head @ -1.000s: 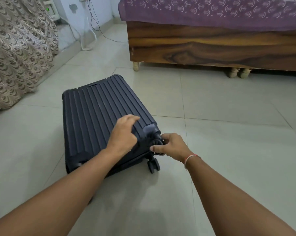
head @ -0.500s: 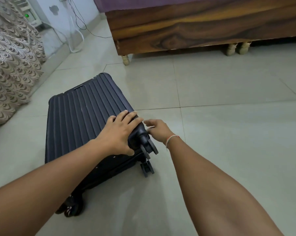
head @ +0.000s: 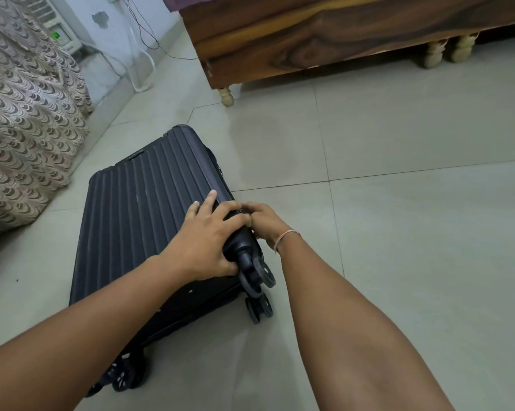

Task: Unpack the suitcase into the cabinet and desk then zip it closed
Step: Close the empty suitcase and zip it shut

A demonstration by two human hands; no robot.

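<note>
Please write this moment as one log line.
suitcase: closed, on floor | left hand: grips wheel-end corner | right hand: at side seam

The suitcase [head: 137,221] has a dark, matt hard shell moulded in ribs, with black plastic wheels [head: 257,274]. It lies on a floor [head: 413,232] of smooth, pale tiles with a faint sheen. The bed frame [head: 309,43] is polished brown wood with bold grain, and the curtain [head: 22,120] is patterned cloth.
</note>
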